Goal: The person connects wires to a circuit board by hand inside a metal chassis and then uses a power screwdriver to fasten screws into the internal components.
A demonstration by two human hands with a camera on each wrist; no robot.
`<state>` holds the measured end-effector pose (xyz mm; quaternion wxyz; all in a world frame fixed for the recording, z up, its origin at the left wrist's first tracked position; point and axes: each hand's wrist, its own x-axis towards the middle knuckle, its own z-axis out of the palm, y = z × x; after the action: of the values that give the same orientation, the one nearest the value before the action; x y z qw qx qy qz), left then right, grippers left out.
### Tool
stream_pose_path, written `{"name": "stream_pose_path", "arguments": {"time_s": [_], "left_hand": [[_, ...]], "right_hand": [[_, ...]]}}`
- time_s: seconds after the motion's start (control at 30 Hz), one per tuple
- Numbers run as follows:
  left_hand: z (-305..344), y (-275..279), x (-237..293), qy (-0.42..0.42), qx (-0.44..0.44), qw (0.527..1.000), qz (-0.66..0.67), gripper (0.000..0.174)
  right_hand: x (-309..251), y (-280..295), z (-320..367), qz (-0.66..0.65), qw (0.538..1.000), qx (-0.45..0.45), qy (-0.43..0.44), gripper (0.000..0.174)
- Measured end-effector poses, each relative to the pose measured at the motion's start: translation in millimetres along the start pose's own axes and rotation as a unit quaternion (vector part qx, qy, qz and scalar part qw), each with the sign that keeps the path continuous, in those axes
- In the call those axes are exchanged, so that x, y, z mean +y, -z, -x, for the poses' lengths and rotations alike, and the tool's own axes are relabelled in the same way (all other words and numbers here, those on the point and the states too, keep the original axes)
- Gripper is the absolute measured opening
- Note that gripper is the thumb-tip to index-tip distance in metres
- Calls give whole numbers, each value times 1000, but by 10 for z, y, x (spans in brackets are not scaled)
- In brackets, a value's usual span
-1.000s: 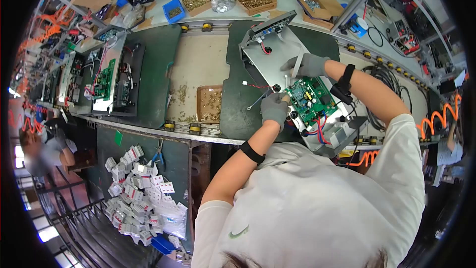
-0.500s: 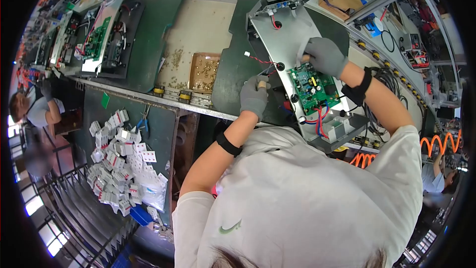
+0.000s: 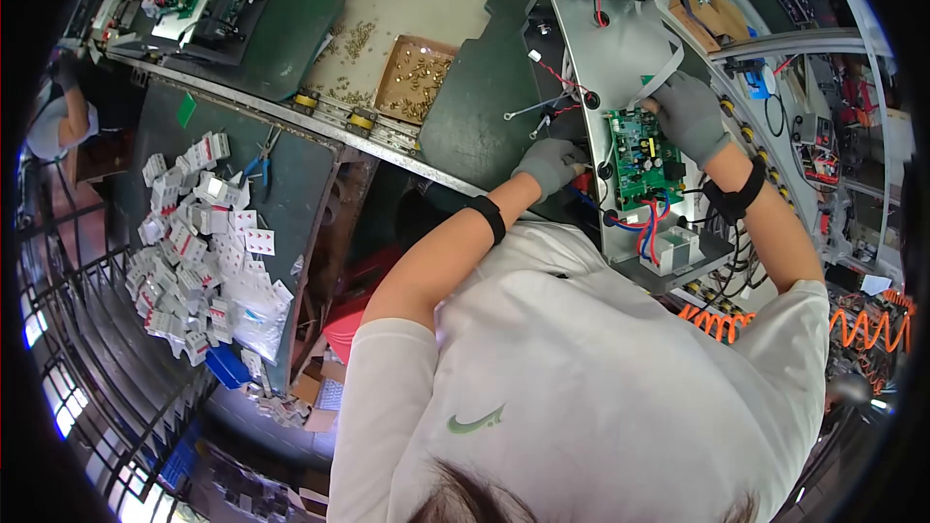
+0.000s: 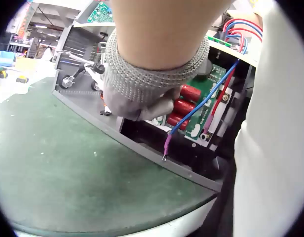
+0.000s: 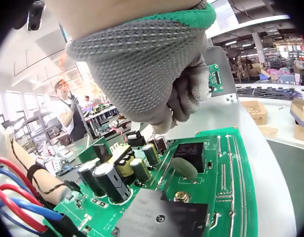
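Observation:
A metal chassis (image 3: 591, 58) carries a green circuit board (image 3: 639, 150) with capacitors and red and blue wires (image 3: 654, 232). My gloved left hand (image 3: 554, 167) reaches into the chassis's side. In the left wrist view, its glove (image 4: 130, 96) is beside red capacitors (image 4: 184, 106) and a blue wire (image 4: 204, 103) with a ring terminal; I cannot tell what those hidden fingers hold. At the board's far edge, my gloved right hand (image 3: 690, 121) has curled fingers at the lower end of a pale flat ribbon cable (image 3: 668, 68). In the right wrist view, that glove (image 5: 147, 74) hangs over the board (image 5: 231, 173).
Loose wires with ring terminals (image 3: 523, 112) stick out left of the chassis. A cardboard tray of brass screws (image 3: 415, 77) sits on the conveyor. Grey breakers (image 3: 189, 242) and pliers (image 3: 262, 160) lie on a side table. Another opened chassis (image 3: 194, 0) stands at upper left.
My left hand went from the board's left edge out to the left, then into the chassis's side. The right hand stays near the ribbon cable. The head view has shifted and turned.

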<state>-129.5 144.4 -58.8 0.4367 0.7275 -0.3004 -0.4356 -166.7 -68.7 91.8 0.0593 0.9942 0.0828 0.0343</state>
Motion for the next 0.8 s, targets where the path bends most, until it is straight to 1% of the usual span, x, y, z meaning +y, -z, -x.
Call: {"name": "stream_pose_path", "arguments": {"time_s": [0.03, 0.07, 0.13, 0.17, 0.23, 0.27, 0.33, 0.37, 0.43, 0.47, 0.53, 0.67, 0.73, 0.77, 0.8], "left_hand": [[-23, -23, -52, -17, -7, 1000, 13, 26], [-2, 3, -18, -17, -6, 1000, 18, 26], [48, 55, 53, -9, -21, 999, -46, 28], [51, 25, 49, -8, -20, 999, -42, 28], [34, -71, 38, -33, 28, 984, -170, 27], [15, -105, 10, -31, 30, 985, -166, 27], [-24, -170, -53, -28, 73, 976, -205, 30], [-35, -177, -37, -26, 70, 976, -203, 30], [-81, -181, -3, 46, 67, 969, -233, 32], [-102, -162, -2, 48, 64, 970, -230, 32], [-143, -101, -2, 85, 34, 969, -231, 32], [-147, -104, 20, 112, 32, 967, -227, 34], [-142, -70, 37, 146, 17, 966, -213, 32], [-116, -79, -26, 147, 16, 966, -212, 32], [-59, -85, -123, 68, 26, 980, -183, 29]], "right_hand": [[23, -27, 6, -12, 1000, 13, -6, 16], [9, -1, -23, -11, 1000, 9, -3, 16], [-60, 71, -98, -50, 998, 40, 9, 12], [-83, 68, -117, -50, 998, 37, 12, 12], [-114, 50, -147, -71, 997, -13, -3, 9], [-119, 36, -155, -71, 997, -16, 1, 9], [-128, -2, -150, -74, 997, -29, 6, 10], [-120, -27, -137, -76, 997, -33, 5, 10], [-90, -77, -105, -68, 997, -32, -12, 10], [-88, -87, -95, -69, 997, -36, -11, 10], [-74, -93, -107, -69, 997, -37, -7, 11], [-99, -8, -152, -67, 997, -35, 14, 14], [-145, 151, -219, -31, 997, -46, 61, 15], [-125, 147, -210, -32, 997, -47, 61, 15], [-80, 144, -196, -15, 997, -22, 73, 16]]}}
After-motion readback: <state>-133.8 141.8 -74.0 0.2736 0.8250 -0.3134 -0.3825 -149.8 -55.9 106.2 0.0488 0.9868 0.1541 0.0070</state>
